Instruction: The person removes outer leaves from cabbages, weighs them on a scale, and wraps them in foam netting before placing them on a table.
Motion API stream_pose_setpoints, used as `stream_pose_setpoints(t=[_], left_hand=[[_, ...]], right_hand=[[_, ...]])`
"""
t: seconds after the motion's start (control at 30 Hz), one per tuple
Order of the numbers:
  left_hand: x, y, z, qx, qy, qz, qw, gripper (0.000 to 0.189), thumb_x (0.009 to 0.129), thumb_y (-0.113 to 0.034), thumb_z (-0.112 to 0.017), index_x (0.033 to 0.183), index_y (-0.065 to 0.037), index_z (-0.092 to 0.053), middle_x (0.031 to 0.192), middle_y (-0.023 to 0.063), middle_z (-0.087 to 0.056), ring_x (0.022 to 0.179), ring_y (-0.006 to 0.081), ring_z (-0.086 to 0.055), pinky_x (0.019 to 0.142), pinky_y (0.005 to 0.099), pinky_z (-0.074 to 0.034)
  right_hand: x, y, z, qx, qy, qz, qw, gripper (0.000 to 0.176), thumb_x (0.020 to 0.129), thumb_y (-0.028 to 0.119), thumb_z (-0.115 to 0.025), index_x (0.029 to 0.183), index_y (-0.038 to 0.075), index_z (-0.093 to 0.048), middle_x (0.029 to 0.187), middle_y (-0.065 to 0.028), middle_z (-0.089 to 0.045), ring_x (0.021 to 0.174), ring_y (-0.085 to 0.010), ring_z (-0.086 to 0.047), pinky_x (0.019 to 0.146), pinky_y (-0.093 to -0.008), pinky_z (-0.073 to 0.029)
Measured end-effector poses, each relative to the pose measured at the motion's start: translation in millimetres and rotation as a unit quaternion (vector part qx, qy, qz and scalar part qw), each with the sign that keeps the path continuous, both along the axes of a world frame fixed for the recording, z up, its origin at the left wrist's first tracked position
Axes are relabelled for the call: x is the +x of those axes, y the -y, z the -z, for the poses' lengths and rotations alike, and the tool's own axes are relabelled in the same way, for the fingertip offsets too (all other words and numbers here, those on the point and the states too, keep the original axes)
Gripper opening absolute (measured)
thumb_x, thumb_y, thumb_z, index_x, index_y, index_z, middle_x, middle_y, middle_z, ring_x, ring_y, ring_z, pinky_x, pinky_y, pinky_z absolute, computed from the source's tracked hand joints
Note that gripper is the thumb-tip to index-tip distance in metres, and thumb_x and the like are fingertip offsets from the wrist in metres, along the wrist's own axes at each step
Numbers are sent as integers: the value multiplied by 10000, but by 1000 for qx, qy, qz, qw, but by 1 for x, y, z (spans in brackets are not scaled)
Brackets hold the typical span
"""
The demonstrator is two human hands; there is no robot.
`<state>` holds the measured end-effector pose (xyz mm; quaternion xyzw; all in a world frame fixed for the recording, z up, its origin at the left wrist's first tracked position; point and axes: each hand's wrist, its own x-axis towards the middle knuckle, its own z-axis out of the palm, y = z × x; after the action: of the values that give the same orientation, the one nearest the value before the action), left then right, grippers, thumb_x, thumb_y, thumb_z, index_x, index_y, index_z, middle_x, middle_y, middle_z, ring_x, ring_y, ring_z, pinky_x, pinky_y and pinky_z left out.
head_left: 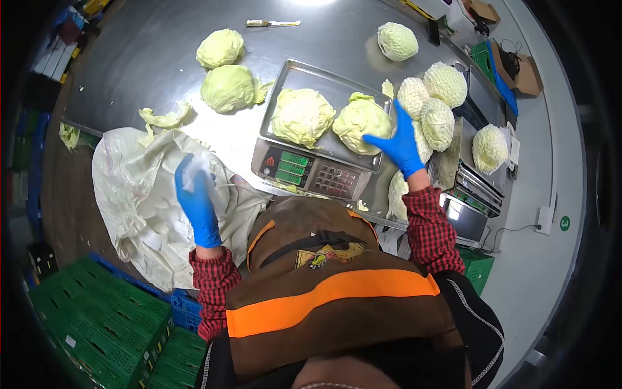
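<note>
Two cabbages sit on the metal tray (317, 76) of a digital scale (311, 172). My right hand (402, 144), in a blue glove, has thumb and fingers spread around the right side of the right cabbage (361, 123). The left cabbage (302, 117) lies beside it, untouched. My left hand (197, 198), also gloved, is over a large white sack (139, 214), its fingers closed on a bunched piece of white netting (194, 170). Two bare cabbages (220, 48) stand left of the scale on the steel table (324, 32).
Several net-wrapped cabbages (445, 84) are grouped right of the scale, near a metal machine (476, 172). A knife (272, 23) lies at the back. Loose leaves (167, 117) lie by the sack. Green crates (97, 318) stand at the lower left.
</note>
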<state>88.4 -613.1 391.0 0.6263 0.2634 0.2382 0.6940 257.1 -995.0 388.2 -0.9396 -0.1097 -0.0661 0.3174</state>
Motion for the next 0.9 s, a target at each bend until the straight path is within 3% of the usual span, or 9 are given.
stream_pose_setpoints(t=[0.3, 0.37, 0.43, 0.47, 0.57, 0.63, 0.7, 0.8, 0.9], left_hand=[[57, 46, -18, -50, -55, 138, 988, 276, 869, -93, -577, 1133, -19, -542, 897, 11, -573, 674, 49, -517, 579, 194, -439], [60, 59, -10, -6, -60, 178, 982, 260, 864, -91, -585, 1106, 4, -568, 977, 34, -606, 861, 89, -555, 767, 225, -451], [59, 75, -11, -10, -43, 223, 974, 265, 861, -91, -588, 1105, 12, -570, 1010, 46, -612, 938, 107, -549, 844, 239, -428], [59, 83, -16, -14, -43, 237, 970, 262, 858, -91, -593, 1100, 10, -572, 1001, 41, -611, 916, 100, -552, 827, 235, -436], [62, 99, -27, -120, -60, 280, 951, 324, 874, -127, -575, 1164, 14, -542, 1028, 62, -615, 921, 121, -569, 833, 246, -441], [69, 115, -41, -152, -26, 291, 944, 348, 875, -137, -576, 1181, 21, -528, 1055, 66, -607, 944, 125, -562, 855, 248, -430], [74, 126, -53, -178, -1, 304, 936, 374, 875, -148, -578, 1197, 29, -513, 1081, 70, -600, 967, 128, -556, 877, 250, -418], [76, 136, -72, -413, 66, 360, 834, 446, 844, -97, -625, 1230, 49, -454, 1119, 74, -563, 1027, 159, -539, 929, 281, -409], [73, 131, -69, -289, -39, 369, 882, 419, 827, -95, -645, 1192, 42, -490, 1113, 76, -570, 1029, 165, -541, 941, 287, -403]], right_hand=[[-14, -28, 16, -159, -6, -1, 987, 1209, 458, 523, -823, 1400, 49, -231, 1409, -274, -205, 1253, -441, -294, 1025, -480, -300], [-7, -24, 21, -142, 21, 1, 990, 1152, 477, 515, -816, 1381, 58, -266, 1396, -268, -227, 1251, -437, -296, 1016, -476, -316], [-8, -13, 17, -107, 29, 14, 994, 1048, 538, 460, -804, 1359, 48, -299, 1356, -235, -327, 1227, -390, -359, 1006, -473, -334], [-6, -6, 10, 130, -93, -2, 987, 966, 604, 426, -765, 1360, 43, -300, 1336, -216, -368, 1221, -366, -382, 1008, -470, -336], [-24, 17, 7, 653, -354, -16, 669, 827, 732, 470, -635, 1371, 50, -319, 1376, -168, -380, 1249, -336, -382, 1051, -455, -297], [-46, 24, 17, 775, -383, -129, 487, 852, 758, 577, -519, 1408, 92, -255, 1435, -157, -289, 1288, -336, -324, 1063, -493, -262], [-66, 3, -4, 754, -354, -33, 551, 928, 710, 623, -568, 1408, 99, -252, 1411, -155, -329, 1273, -336, -344, 1060, -482, -283], [-74, -7, 15, 787, -357, -95, 494, 953, 701, 636, -581, 1412, 97, -245, 1411, -155, -330, 1271, -341, -347, 1054, -494, -286], [-79, -7, 15, 766, -432, -90, 467, 920, 723, 609, -580, 1413, 100, -247, 1408, -155, -336, 1270, -345, -350, 1052, -490, -291]])
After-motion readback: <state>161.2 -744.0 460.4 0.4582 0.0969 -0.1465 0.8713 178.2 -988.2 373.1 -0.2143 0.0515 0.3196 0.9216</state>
